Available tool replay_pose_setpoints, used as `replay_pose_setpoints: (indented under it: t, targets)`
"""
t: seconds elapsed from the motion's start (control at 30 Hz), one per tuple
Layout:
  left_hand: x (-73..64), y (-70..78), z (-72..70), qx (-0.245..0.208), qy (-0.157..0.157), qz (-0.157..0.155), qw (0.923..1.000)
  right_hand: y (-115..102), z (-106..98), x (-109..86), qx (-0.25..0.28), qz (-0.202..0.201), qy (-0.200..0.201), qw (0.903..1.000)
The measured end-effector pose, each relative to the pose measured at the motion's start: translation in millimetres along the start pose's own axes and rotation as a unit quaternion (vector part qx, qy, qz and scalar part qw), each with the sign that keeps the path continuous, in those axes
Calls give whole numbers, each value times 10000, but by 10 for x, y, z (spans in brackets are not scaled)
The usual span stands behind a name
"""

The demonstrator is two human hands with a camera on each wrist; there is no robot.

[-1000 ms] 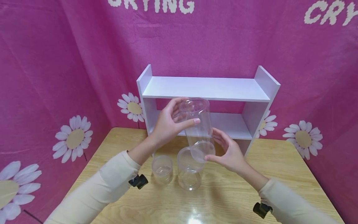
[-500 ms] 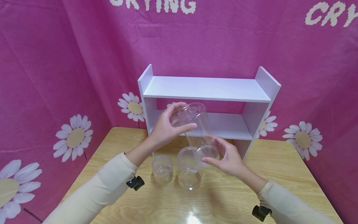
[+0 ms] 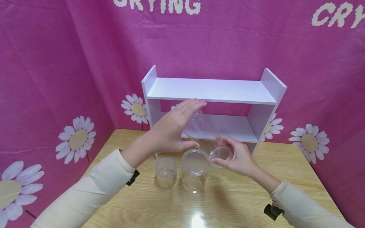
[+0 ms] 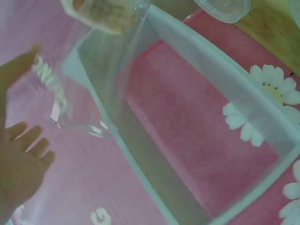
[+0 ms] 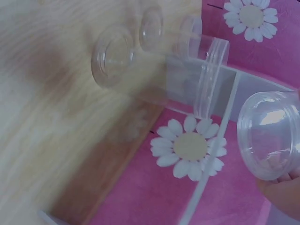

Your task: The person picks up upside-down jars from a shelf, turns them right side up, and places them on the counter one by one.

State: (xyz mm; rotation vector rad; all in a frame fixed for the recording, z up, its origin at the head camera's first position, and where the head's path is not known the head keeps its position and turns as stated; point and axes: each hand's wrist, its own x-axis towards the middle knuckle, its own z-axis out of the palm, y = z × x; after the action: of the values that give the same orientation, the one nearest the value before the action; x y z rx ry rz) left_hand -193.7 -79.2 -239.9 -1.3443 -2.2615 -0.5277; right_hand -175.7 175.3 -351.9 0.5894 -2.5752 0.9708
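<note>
A tall clear plastic jar [image 3: 203, 128] is held tilted above the table, its lower end toward the right. My right hand [image 3: 240, 157] grips that lower end, thumb on the near side and fingers behind. In the right wrist view, the round clear end [image 5: 267, 136] of the jar sits in the fingers. My left hand [image 3: 171, 128] is by the jar's upper end, fingers straight and thumb spread; the left wrist view shows a gap between this hand [image 4: 23, 164] and the jar [image 4: 108, 75]. Below stand a medium clear jar [image 3: 194, 182] and a small clear jar [image 3: 166, 177].
A white two-tier shelf [image 3: 211, 90] stands at the back of the wooden table [image 3: 148, 205], behind the hands. Pink cloth [image 3: 199, 41] with daisies and white letters hangs around the table's back and sides.
My left hand's fingers have straightened and come off the tall jar. My right hand has moved slightly right with the jar's lower end, and the jar leans more. The two standing jars have stayed put.
</note>
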Motion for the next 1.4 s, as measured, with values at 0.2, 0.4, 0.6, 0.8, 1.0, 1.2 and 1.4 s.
replay_pose_setpoints:
  t: [0.2,0.4,0.6,0.8,1.0,1.2,1.4]
  targets:
    - [-3,147,164,2032,-1053,427,9725,12,-24,11,-597,-828,261,9944]
    - [-73,181,380,3265,-1247,311,9364,-56,-47,-3,-1063,-1163,165,9874]
    - [-145,237,603,3671,-1183,-49,9226,-77,-87,6,-1786,-1457,113,9730]
    - [-138,307,764,3795,-1284,-614,9142,-83,-110,27,-2142,-1644,211,9626]
    - [-145,318,862,3718,-1193,-999,9152,-90,-119,27,-2244,-1655,187,9602]
    - [-182,327,905,3708,-1042,-1020,9172,-70,-129,-1,-2063,-1653,148,9643]
    - [-199,279,899,3763,-707,-951,9189,-44,-187,14,-1963,-1766,82,9645]
